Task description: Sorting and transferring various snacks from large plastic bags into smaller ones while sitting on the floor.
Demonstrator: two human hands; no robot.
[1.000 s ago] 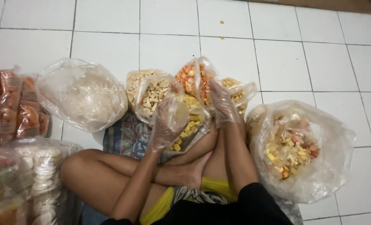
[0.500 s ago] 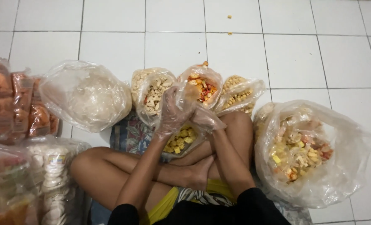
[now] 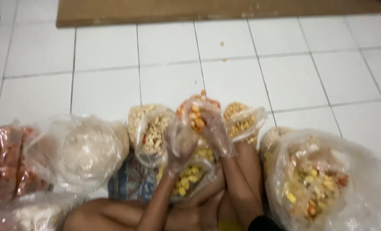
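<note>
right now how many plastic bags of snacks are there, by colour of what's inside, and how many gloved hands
Clear plastic bags of pale whitish snacks: 3
Clear plastic bags of yellow snacks: 2
Clear plastic bags of orange-red snacks: 2
Large clear plastic bag of mixed yellow, orange and red snacks: 1
Hands in clear plastic gloves, left hand and right hand: 2
Total: 8 bags, 2 hands

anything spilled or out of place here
Yes: a few loose snack crumbs lie on the white floor tiles, away from the bags, with another nearer. Both gloved hands, left and right, are at the small snack bag.
</note>
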